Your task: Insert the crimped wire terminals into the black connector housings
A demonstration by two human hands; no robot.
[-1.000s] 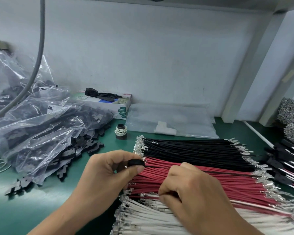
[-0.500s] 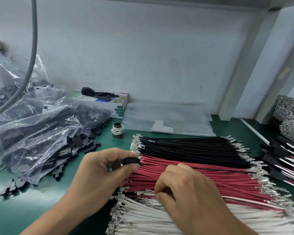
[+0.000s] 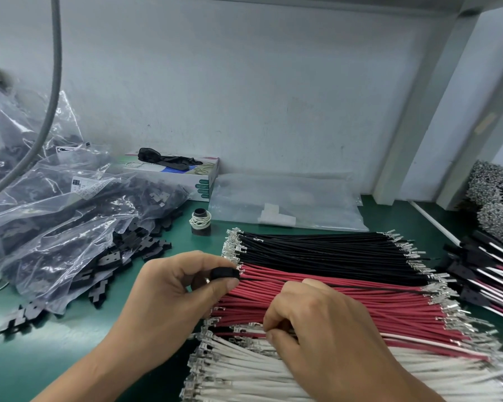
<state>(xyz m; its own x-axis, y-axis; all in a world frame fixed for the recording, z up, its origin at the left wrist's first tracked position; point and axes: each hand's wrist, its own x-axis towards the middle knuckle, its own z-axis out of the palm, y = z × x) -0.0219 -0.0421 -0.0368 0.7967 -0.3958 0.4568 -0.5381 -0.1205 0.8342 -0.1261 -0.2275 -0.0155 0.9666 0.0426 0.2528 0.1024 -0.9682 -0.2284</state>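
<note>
1. Left hand [image 3: 169, 291]: curled, pinched a black connector housing [image 3: 224, 273] between thumb and forefinger, just above the near ends of the red wires [image 3: 346, 303].
2. One thin black wire [image 3: 360, 286] ran from that housing across the red bundle toward the right; seemingly already seated in it, though the joint too small to confirm.
3. Right hand [image 3: 325, 329]: fingers curled down at the seam between the red wires and the white wires [image 3: 273, 369], apparently picking out a terminal; whether one was actually pinched, impossible to tell.
4. Risk: more than one wire dragged up at once, because of terminals packed tight and hooked together.
5. Risk: a bent crimp or a half-seated terminal, from an angled push into the housing.
6. Risk: wrong colour in the wrong cavity, cavities hidden under the thumb.
7. Risk: the seated black wire tugged back out, if snagged under the right hand.
8. Count: two hands; one held housing; three wire bundles, namely black wires [image 3: 317, 245], red and white, strands far too many to count.
9. Count: loose housings [image 3: 148, 246] spilled from clear bags [image 3: 55, 216] on the green bench [image 3: 55, 358], too many to number; finished assemblies [image 3: 485, 268] at the right edge, also uncounted.
</note>
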